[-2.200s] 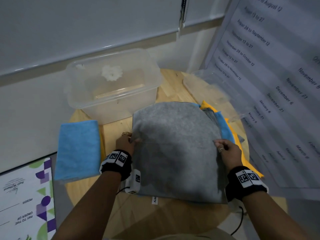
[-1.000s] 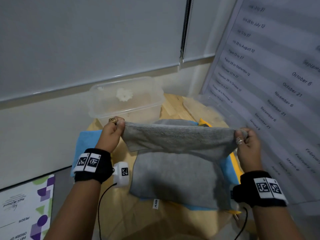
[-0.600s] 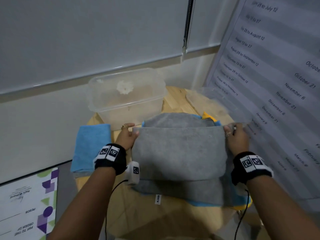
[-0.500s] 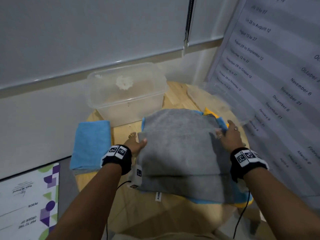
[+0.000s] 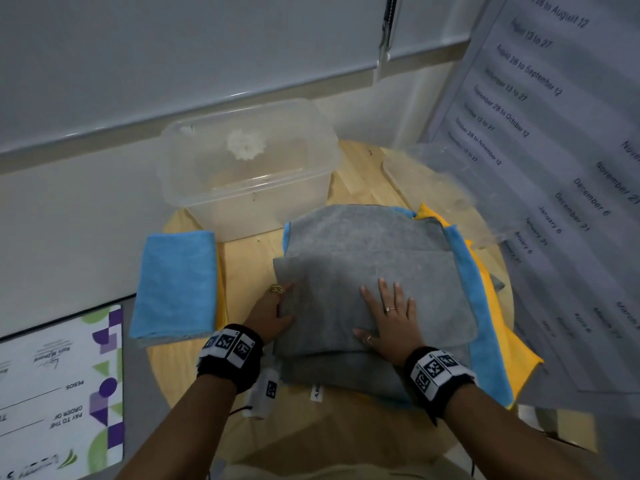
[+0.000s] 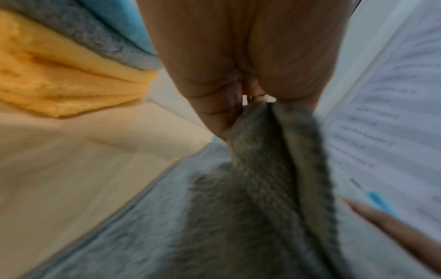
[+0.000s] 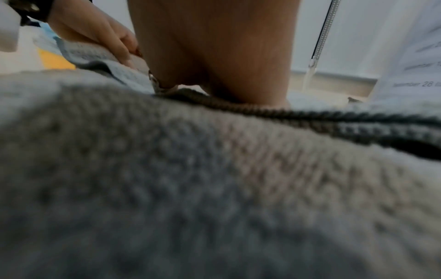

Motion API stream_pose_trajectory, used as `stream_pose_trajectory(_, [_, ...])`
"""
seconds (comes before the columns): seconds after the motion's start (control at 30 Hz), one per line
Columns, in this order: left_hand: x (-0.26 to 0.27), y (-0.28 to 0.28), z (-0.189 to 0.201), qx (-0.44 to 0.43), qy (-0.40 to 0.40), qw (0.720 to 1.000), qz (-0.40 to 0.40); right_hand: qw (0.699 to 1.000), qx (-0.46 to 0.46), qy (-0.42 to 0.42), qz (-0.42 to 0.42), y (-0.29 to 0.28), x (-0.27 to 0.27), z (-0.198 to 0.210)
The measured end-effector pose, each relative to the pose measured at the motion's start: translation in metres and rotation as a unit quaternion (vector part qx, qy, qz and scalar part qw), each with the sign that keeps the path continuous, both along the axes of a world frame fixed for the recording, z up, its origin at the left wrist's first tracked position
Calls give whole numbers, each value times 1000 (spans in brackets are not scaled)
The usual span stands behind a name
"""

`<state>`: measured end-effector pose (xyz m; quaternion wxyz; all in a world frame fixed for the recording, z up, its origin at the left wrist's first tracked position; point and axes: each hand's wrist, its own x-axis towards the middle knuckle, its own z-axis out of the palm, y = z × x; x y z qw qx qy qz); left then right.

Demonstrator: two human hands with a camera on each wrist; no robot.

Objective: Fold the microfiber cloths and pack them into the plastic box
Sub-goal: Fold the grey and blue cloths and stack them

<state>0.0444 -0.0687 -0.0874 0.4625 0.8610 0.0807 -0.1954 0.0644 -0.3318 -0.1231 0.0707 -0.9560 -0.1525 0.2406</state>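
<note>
In the head view, the grey cloth (image 5: 367,289) is seen folded once, on top of the flat pile (image 5: 485,341) of grey, blue and yellow cloths. The right hand (image 5: 388,323) is laid on it with fingers spread and straight. The left hand (image 5: 273,317) is closed on its left edge. The box (image 5: 311,188) stands beyond both hands and nothing is packed in it yet. A folded stack (image 5: 176,285) with a blue cloth on top lies left of the left hand.

In the left wrist view, the doubled edge of the grey cloth (image 6: 269,151) is pinched between thumb and fingers (image 6: 214,113), although the picture is blurred.

In the right wrist view, the palm (image 7: 214,47) is pressed flat on the cloth (image 7: 190,179).

The task is judged to be far from finished: one more fold is needed here, several cloths are still flat, and all packing is left.
</note>
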Motion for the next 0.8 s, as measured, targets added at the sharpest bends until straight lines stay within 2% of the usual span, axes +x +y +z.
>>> stream_pose_trajectory(0.13, [9, -22, 22, -27, -10, 999, -43, 996, 75, 17, -41, -4, 13, 16])
stream_pose_trajectory(0.23, [19, -53, 30, 22, -22, 993, -116, 973, 190, 29, -124, -11, 33, 15])
stream_pose_trajectory(0.3, [26, -78, 32, 44, -19, 986, -162, 919, 321, 87, -212, -17, 46, 14])
stream_pose_trajectory(0.37, [34, -105, 30, 10, 7, 984, -178, 826, 447, 163, -302, -20, 58, 16])
stream_pose_trajectory(0.43, [40, -127, 28, -20, 11, 984, -175, 748, 518, 207, -360, -19, 70, 24])
stream_pose_trajectory(0.47, [42, -136, 26, -29, 12, 986, -165, 729, 526, 222, -377, -18, 75, 30])
stream_pose_trajectory(0.53, [45, -146, 22, -33, 19, 987, -157, 725, 514, 235, -394, -17, 81, 35])
stream_pose_trajectory(0.67, [45, -149, 11, -41, 39, 984, -168, 742, 500, 247, -373, -17, 84, 41])
stream_pose_trajectory(0.8, [42, -143, 4, -52, 30, 983, -174, 747, 485, 225, -394, -15, 86, 34])
